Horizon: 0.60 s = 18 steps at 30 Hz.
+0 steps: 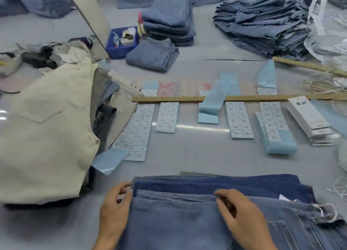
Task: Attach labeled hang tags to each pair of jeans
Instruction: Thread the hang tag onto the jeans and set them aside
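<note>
Down at the bottom centre of the frame lay the jeans (187, 221), folded, on a darker pair. The left hand (114, 208) curled round their left edge, thumb and fingers pinching the fold. The right hand (242, 216) rested on top with its fingertips bent onto the upper hem; whether it pinched cloth I could not tell.

Denim like this is probably heavy, soft and floppy, not slippery, so it should be lifted by a folded edge or waistband. A string loop (326, 215) already hung at the lower right corner, near a belt loop.

Mid-frame, label sheets (167, 117) lay in rows beneath a ruler (244, 98), which pinned them. Hang tags (309, 118) were stacked at the right, well apart from the hands. A beige garment (47, 127) crowded the left, overlapping some labels. Folded stacks (169, 22) and a blue bin (122, 43) sat in the upper part.
</note>
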Available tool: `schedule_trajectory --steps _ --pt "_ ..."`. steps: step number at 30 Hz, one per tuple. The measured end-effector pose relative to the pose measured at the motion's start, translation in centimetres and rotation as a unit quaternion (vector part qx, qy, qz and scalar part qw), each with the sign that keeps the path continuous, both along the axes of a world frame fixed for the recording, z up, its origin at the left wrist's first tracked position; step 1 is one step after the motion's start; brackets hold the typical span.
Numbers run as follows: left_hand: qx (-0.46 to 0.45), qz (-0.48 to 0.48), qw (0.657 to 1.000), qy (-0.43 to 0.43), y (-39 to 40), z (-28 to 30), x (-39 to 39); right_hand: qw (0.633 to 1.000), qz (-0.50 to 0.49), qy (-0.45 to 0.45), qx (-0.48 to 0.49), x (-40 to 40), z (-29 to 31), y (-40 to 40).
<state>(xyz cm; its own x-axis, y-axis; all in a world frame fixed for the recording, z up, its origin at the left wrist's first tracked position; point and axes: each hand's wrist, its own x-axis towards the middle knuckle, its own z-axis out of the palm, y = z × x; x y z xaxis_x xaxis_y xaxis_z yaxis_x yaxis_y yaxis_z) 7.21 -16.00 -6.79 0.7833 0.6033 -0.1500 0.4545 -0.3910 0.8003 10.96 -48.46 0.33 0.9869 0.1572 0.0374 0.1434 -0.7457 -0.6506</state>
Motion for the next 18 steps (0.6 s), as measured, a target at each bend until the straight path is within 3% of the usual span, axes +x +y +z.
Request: schedule_trajectory --steps 2,5,7,11,13,15,17,18 --pt "-0.051 0.148 0.987 -0.047 2.8 -0.1 -1.7 0.993 0.043 -0.058 -0.096 -0.2 -1.2 1.3" --pt "-0.173 0.391 0.891 -0.153 8.4 1.8 -2.9 0.986 0.056 -0.075 -0.138 0.2 -2.4 2.1" --pt "-0.251 0.407 0.858 -0.188 11.7 3.5 -3.1 0.986 0.057 -0.023 -0.155 0.3 -2.4 2.0" --pt "-0.331 0.382 0.835 -0.218 17.0 5.5 -2.3 0.978 0.112 -0.025 -0.175 0.8 -3.0 1.2" --pt "-0.338 0.406 0.826 -0.198 19.0 5.7 -1.4 0.961 0.168 -0.005 -0.218 2.0 -3.2 1.4" --pt "-0.334 0.431 0.823 -0.160 20.4 5.0 -0.8 0.963 0.186 0.026 -0.195 3.2 -3.1 1.4" --pt "-0.357 0.463 0.800 -0.135 21.1 4.4 -0.7 0.953 0.190 0.053 -0.229 2.9 -3.4 1.6" --pt "-0.349 0.488 0.791 -0.123 21.2 4.2 -0.8 0.961 0.173 0.015 -0.216 2.4 -3.9 1.4"
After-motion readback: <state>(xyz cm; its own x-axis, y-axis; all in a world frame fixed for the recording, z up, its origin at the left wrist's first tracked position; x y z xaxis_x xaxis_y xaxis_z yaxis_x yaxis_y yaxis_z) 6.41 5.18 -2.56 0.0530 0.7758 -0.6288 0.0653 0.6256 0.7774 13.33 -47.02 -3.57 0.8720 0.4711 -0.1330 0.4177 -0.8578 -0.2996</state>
